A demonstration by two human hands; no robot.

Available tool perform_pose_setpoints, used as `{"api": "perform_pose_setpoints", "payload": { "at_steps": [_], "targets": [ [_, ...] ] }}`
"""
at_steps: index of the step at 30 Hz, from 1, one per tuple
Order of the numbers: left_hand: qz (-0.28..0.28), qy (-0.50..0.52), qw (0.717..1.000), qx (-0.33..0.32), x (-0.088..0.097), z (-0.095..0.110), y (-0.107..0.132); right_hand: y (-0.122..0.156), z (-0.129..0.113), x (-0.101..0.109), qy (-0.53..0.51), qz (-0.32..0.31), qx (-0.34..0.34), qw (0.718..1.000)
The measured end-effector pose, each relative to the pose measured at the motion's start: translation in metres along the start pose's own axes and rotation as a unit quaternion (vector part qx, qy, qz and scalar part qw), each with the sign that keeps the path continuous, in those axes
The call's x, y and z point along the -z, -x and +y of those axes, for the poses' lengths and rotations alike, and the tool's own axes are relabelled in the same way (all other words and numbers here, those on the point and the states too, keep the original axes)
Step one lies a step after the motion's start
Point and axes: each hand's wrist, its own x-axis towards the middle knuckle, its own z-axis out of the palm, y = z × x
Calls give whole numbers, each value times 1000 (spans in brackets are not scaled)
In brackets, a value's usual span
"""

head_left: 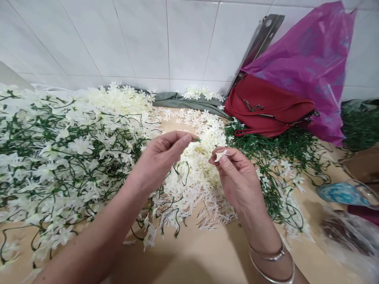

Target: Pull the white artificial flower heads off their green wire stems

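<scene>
Just above the heap of loose cream fabric-like petals [211, 136], a small white petal piece [220, 155] is pinched between the thumb and fingers of the right hand [239, 179], while a slim green stem [197, 140] is gripped at the fingertips of the left hand [167, 152], the two kept apart. The white piece looks feather-light, soft and easily creased, so it is best held lightly near its base; the stem seems thin, bendy and perhaps slippery, best pinched close to its tip. Beneath, the tan counter [204, 252] is strewn with white slivers [198, 203], flanked at left by a dense pile of white-flowered green stems [79, 146]. Behind, a red handbag [263, 102] and a purple plastic bag [314, 59] are set against the white tiled wall [142, 39].
</scene>
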Motion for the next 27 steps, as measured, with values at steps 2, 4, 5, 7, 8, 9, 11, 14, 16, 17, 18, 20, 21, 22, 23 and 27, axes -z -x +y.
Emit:
{"api": "perform_pose_setpoints", "payload": {
  "at_steps": [2, 4, 5, 7, 8, 9, 11, 14, 16, 17, 18, 20, 21, 22, 23, 27],
  "targets": [
    [2, 61, 997, 51, -7, -7, 0, 0, 0, -1, -32, -1, -22, 999],
    [7, 96, 991, 95, -13, -14, -1, -1, -1, -1, -56, 6, -34, 998],
    [10, 105, 988, 111, -15, -18, -2, -1, -2, 0, -62, 11, -41, 997],
    [17, 110, 986, 123, -16, -23, -4, -3, -2, 3, -63, 17, -52, 997],
    [21, 107, 987, 120, -15, -23, -5, -4, -2, 4, -57, 19, -55, 997],
    [23, 100, 988, 114, -14, -23, -6, -5, -1, 6, -48, 20, -55, 997],
    [21, 80, 992, 98, -9, -18, -7, -7, 0, 9, -20, 20, -49, 998],
    [7, 43, 996, 78, -4, -11, -7, -6, 2, 10, 17, 7, -53, 998],
    [1, 28, 997, 73, -2, -9, -8, -5, 3, 8, 12, -2, -66, 998],
    [-5, 23, 997, 77, -2, -10, -8, -5, 4, 7, 0, -3, -74, 997],
    [-15, 19, 996, 85, -3, -12, -7, -5, 5, 6, -11, -3, -82, 997],
    [-47, 7, 994, 101, -6, -17, -7, -5, 6, 5, -24, -3, -103, 994],
    [-60, 0, 993, 103, -8, -19, -6, -5, 6, 4, -27, -3, -112, 993],
    [-71, -6, 992, 100, -10, -21, -6, -5, 7, 4, -31, -2, -122, 992],
    [-77, -11, 992, 95, -12, -23, -6, -5, 7, 5, -36, 0, -130, 991],
    [-74, -18, 994, 83, -18, -25, -5, -5, 6, 6, -71, 9, -149, 986]
  ]
}}
